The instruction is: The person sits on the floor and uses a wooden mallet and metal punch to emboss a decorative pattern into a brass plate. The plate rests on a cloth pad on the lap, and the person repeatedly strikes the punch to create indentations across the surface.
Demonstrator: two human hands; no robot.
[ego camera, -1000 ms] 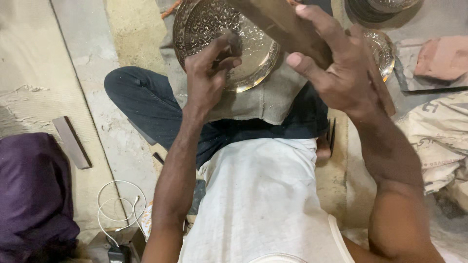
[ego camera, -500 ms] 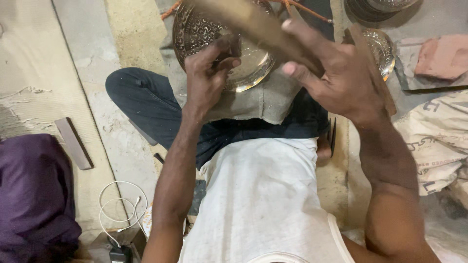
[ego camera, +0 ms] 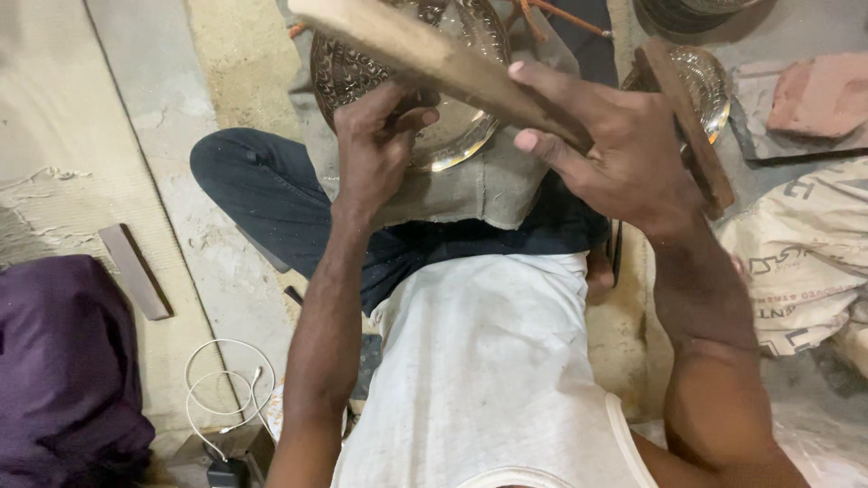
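A round, embossed metal plate [ego camera: 452, 99] with a dense chased pattern around its rim and a smooth, shiny centre lies tilted on a thick grey felt-like pad [ego camera: 470, 185] across the person's lap, at the top middle of the view. The left hand [ego camera: 375, 145] rests on the plate's lower edge with its fingers curled tight around something small and dark; what it pinches is too hidden to name. The right hand [ego camera: 624, 154] is closed around a long, flat wooden stick [ego camera: 434, 59], pale and worn, which slants from the upper left down to the palm and crosses above the plate. Just right of that hand a second dark wooden slat [ego camera: 692, 126] lies at an angle, partly over a smaller shiny embossed metal dish [ego camera: 705, 86]. Beyond it sits a rough reddish brick piece [ego camera: 818, 95] on the floor, and below that a creased, off-white woven sack [ego camera: 796, 262]. The person wears a dusty white sleeveless vest [ego camera: 488, 370] and dark blue trousers [ego camera: 262, 203], legs folded on a gritty concrete floor [ego camera: 136, 108]. On the left lie a flat grey metal bar [ego camera: 134, 271], a crumpled purple cloth [ego camera: 63, 361] and a looped white cable [ego camera: 226, 384].
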